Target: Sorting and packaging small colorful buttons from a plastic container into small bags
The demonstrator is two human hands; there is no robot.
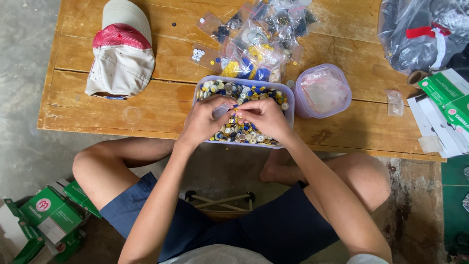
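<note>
I am seeing both hands, left [204, 121] and right [266, 119], pinching buttons [238, 109] together over the tub [289, 105] on the table [161, 105].

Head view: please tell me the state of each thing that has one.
Button box: open, full of buttons.
Round tub: open, holds a clear bag.
Cap: lying upside down.
Left hand: fingers pinched over the box.
Right hand: fingers pinched too.

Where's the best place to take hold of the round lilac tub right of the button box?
Probably the round lilac tub by its rim on the right side, coming from above. It stands upright and open-topped, the button box crowds its left, and only soft clear bags fill it.
</note>
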